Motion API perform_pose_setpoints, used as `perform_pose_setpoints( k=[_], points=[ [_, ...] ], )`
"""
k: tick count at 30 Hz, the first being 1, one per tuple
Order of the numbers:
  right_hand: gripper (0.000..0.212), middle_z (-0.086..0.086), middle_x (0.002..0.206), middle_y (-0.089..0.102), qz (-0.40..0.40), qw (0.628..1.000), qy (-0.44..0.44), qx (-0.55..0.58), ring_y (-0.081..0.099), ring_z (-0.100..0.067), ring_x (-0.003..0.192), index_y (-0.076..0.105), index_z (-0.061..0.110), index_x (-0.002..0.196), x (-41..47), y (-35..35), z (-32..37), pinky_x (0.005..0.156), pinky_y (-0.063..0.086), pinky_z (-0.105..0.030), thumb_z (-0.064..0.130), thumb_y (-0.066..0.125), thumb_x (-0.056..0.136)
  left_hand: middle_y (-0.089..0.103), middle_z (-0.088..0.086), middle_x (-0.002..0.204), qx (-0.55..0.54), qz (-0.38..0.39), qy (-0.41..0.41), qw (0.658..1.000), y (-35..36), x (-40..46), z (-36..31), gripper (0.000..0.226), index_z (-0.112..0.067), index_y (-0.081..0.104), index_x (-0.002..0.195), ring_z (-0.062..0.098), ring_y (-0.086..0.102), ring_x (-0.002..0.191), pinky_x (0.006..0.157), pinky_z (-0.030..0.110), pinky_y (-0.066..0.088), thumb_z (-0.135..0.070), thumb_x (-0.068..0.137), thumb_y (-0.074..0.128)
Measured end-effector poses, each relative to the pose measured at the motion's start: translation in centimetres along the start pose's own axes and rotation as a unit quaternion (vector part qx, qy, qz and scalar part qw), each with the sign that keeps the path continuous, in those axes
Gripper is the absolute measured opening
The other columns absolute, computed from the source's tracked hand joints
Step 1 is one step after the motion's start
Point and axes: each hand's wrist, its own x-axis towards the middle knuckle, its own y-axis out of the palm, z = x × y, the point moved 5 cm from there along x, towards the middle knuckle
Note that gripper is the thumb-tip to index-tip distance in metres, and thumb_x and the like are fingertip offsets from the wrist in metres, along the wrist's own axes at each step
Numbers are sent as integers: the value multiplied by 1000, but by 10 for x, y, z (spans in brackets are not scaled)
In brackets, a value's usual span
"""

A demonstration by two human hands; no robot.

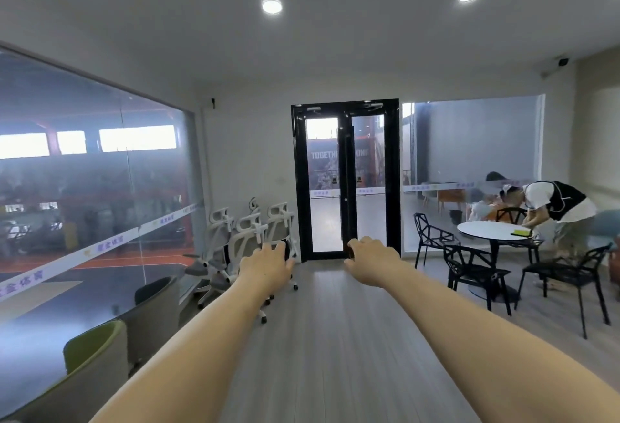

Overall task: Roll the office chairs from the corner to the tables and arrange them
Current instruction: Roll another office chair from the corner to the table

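Glass wall: runs down the left side, a pale banner strip with printed characters crossing it at a slant; a dim hall shows beyond.
Near seats: a green-edged shell chair lowest on the left, a grey one just behind it, both against the glass.
Office chairs: a tight cluster of white-framed, mesh-backed chairs on castors, parked in the far left corner between the glass wall and the door, headrests up. They stand well apart from the round table.
Left hand: stretched out ahead with the back of the hand up, fingers loosely extended and slightly spread, holding nothing. It overlaps the chairs in the view, but I cannot tell that it touches them.
Floor: grey wood-look planks running toward the door.
Black double door: closed, glass panes, at the middle of the far wall.
Right hand: also reaching forward, palm down, fingers relaxed and bent a little at the tips, gripping nothing.
Round table: white top on a dark pedestal, a yellow-green flat item near its right edge, black wire-frame chairs around it.
Other person: bent over at the table's far right side.
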Motion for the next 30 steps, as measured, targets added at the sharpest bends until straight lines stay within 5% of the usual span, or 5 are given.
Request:
perform_pose_setpoints(
  k=[5, 9, 16, 22, 30],
  points=[
    [54, -11, 148, 45, 29, 1000, 0, 4, 47, -32, 132, 39, 18, 151, 166, 57, -48, 99, 46, -48, 46, 40, 106, 54, 13, 135, -76, 14, -31, 997, 60, 159, -1, 44, -18, 48, 136, 36, 57, 116, 86, 47, 49, -48, 107, 34],
    [57, -11, 152, 42, 48, 999, -17, 8, 45, -33, 136, 35, 18, 156, 293, 91, -58, 102, 45, -49, 46, 39, 107, 51, 12, 142, -61, 14, -52, 997, 100, 268, 17, 48, -21, 42, 146, 36, 53, 126, 82, 45, 41, -47, 107, 36],
    [56, -10, 151, 43, 81, 995, -59, 12, 44, -33, 136, 38, 19, 153, 497, 172, -48, 102, 46, -49, 49, 40, 106, 49, 10, 145, -47, 36, -119, 991, 176, 440, 78, 45, -27, 41, 146, 35, 50, 131, 98, 53, 47, -47, 107, 33],
    [61, -10, 152, 42, 82, 993, -86, 13, 44, -33, 136, 28, 21, 160, 676, 241, -41, 103, 45, -50, 48, 39, 106, 47, 10, 147, -18, 49, -133, 990, 252, 613, 130, 48, -23, 39, 147, 34, 50, 130, 87, 49, 43, -48, 107, 32],
    [61, -9, 160, 35, 97, 992, -71, 41, 41, -32, 140, 31, 22, 158, 897, 326, -60, 108, 43, -53, 49, 40, 105, 46, 10, 146, -10, 76, -126, 989, 335, 843, 184, 49, -24, 36, 150, 34, 50, 128, 92, 49, 46, -48, 107, 29]
  ],
)
